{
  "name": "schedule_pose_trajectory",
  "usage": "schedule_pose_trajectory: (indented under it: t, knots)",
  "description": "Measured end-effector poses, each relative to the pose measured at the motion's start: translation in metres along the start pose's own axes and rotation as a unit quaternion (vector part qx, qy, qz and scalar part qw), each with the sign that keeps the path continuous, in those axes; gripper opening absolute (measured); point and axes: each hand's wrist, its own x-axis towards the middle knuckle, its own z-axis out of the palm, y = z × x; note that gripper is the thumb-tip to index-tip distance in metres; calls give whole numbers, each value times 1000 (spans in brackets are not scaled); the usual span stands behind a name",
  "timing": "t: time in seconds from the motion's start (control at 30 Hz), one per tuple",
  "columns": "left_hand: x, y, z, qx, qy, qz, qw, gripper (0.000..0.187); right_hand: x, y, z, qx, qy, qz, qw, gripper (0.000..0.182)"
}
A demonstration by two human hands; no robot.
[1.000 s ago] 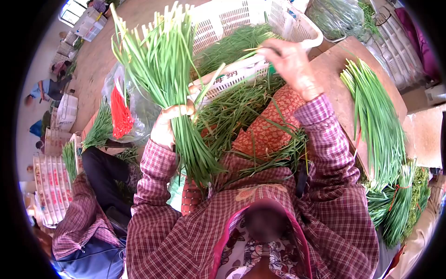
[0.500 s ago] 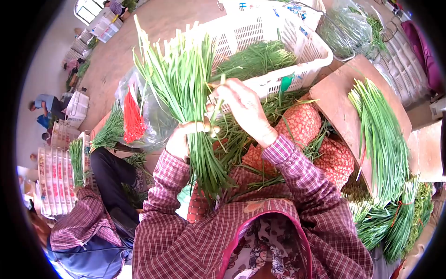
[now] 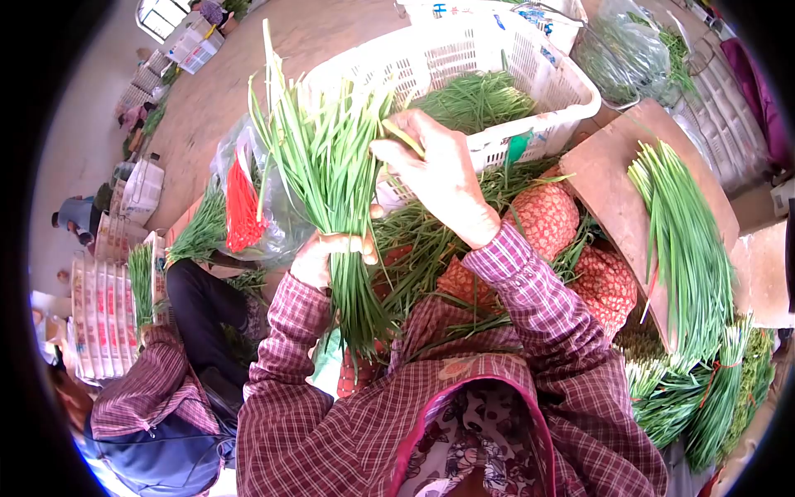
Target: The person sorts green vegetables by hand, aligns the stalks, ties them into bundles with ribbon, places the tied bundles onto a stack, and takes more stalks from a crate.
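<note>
My left hand (image 3: pixel 313 260) is wrapped round the lower part of a bunch of garlic chives (image 3: pixel 335 178), held upright with the pale cut ends up and the leafy tips hanging below the fist. Beside the upper part of the bunch, my right hand (image 3: pixel 443 170) pinches a yellowish chive leaf (image 3: pixel 404 137) between thumb and fingers. Loose chives (image 3: pixel 422 257) lie over my lap, under both hands. On a brown board (image 3: pixel 600 157) to the right rests a sorted pile of chives (image 3: pixel 683 240).
A white plastic crate (image 3: pixel 534 124) with chives in it stands in front. Red ties (image 3: pixel 243 207) hang by a clear bag at left. Tied bundles (image 3: pixel 716 398) lie at lower right. A co-worker's dark-trousered leg (image 3: pixel 203 306) is close on the left.
My right hand has risen a little along the bunch, with the yellowish leaf now plainly in its fingers. The bunch sits slightly lower and to the right in view, still in my left hand.
</note>
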Motion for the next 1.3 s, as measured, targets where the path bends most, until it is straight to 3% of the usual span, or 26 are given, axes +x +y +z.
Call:
schedule_pose_trajectory:
  t: [0.07, 0.1, 0.13, 0.17, 0.2, 0.23, 0.3, 0.37, 0.43, 0.57, 0.63, 0.7, 0.73, 0.77, 0.83, 0.93, 0.97, 1.0, 1.03, 1.1, 1.13, 1.17, 1.27, 1.3]
  knots:
    - [-8, 2, 0, -35, 13, -23, 999, 65, 1, -2, -10, -50, -2, 38, 998, 16]
    - [-11, 2, -1, -54, 20, -35, 998, 64, 4, 6, -18, -63, 46, -60, 995, 17]
    - [-16, 4, -3, -27, 32, -40, 998, 63, 4, 12, -34, -51, 53, -38, 997, 19]
    - [-19, 4, -7, -30, 35, -38, 998, 63, 5, 16, -48, -136, 102, -93, 981, 19]
    - [-21, 1, -11, -17, 33, -31, 999, 62, 7, 28, -64, -177, 131, -34, 975, 19]
    - [-23, -1, -14, -3, 32, -24, 999, 61, 8, 24, -83, -233, 115, 31, 965, 19]
    - [-26, -6, -17, -28, 44, -33, 998, 59, 12, 16, -97, -329, 77, -80, 938, 22]
    - [-28, -10, -19, -10, 41, -46, 998, 58, 11, -1, -84, -291, 25, -138, 946, 31]
    - [-26, -10, -15, 14, 35, -58, 998, 61, 13, -28, -62, -326, -34, -146, 934, 32]
    - [-27, -11, -9, 50, 60, -84, 993, 55, 16, -24, -25, -498, -123, -164, 843, 23]
    - [-27, -14, -12, 53, 53, -102, 992, 56, 16, -10, -24, -500, -113, -190, 837, 13]
    - [-29, -21, -15, 39, 59, -114, 991, 59, 17, -1, -43, -472, -104, -66, 873, 10]
    - [-29, -25, -19, 46, 59, -123, 990, 60, 15, 9, -55, -474, -48, -123, 870, 8]
    - [-30, -28, -23, 56, 62, -131, 988, 62, 15, 4, -59, -507, -71, -118, 851, 11]
    - [-34, -36, -26, 45, 61, -123, 989, 65, 20, 34, -106, -489, 15, -146, 860, 9]
    - [-35, -38, -24, 56, 69, -129, 988, 68, 19, 26, -117, -523, -2, -135, 842, 22]
    - [-35, -38, -23, 52, 74, -132, 987, 67, 20, 18, -110, -523, -2, -135, 842, 22]
    - [-33, -39, -22, 48, 75, -138, 986, 67, 20, 7, -95, -327, -41, -41, 943, 29]
    - [-33, -40, -21, 45, 79, -144, 985, 66, 20, -4, -81, -109, -77, 55, 990, 37]
    - [-33, -36, -13, 54, 76, -142, 985, 64, 24, -24, -60, -83, -99, 128, 983, 41]
    - [-32, -34, -10, 62, 76, -138, 986, 62, 28, -18, -53, -118, -104, 93, 983, 36]
    - [-33, -33, -9, 62, 76, -138, 986, 62, 27, -32, -53, -82, -113, 152, 978, 32]
    - [-33, -32, -6, 70, 85, -161, 981, 59, 29, -6, -41, -26, -92, 112, 989, 31]
    - [-33, -33, -5, 63, 89, -153, 982, 50, 27, -7, -43, -27, -92, 113, 989, 31]
